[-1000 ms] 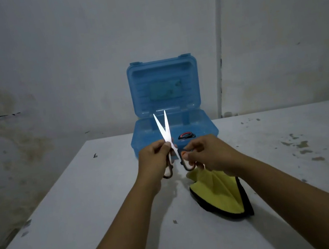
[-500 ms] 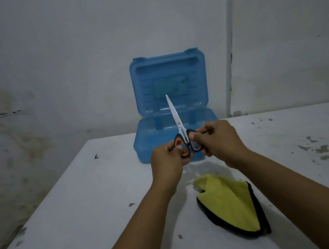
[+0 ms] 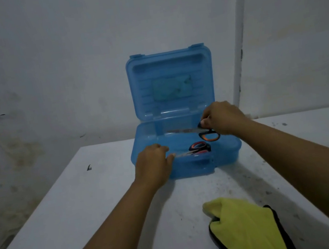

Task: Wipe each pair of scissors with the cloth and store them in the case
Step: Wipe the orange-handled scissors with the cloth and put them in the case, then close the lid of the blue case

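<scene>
A blue plastic case (image 3: 226, 153) stands open at the far edge of the white table (image 3: 87, 212), its lid upright against the wall. My right hand (image 3: 223, 118) pinches the black-and-orange handles of a pair of scissors (image 3: 209, 134), held level over the case with the blades pointing left. A second pair of scissors (image 3: 198, 148) with red-and-black handles lies inside the case. My left hand (image 3: 153, 164) rests at the case's front left corner, thumb touching the blade tip of that second pair. The yellow cloth (image 3: 246, 227) with black trim lies near the front right.
A stained wall rises right behind the table, with a white pipe (image 3: 237, 48) running down it to the right of the case. Small dark specks dot the tabletop.
The scissors were upright in both hands in front of the case; now my right hand alone holds them flat over the case, and my left hand has dropped to the case's front corner.
</scene>
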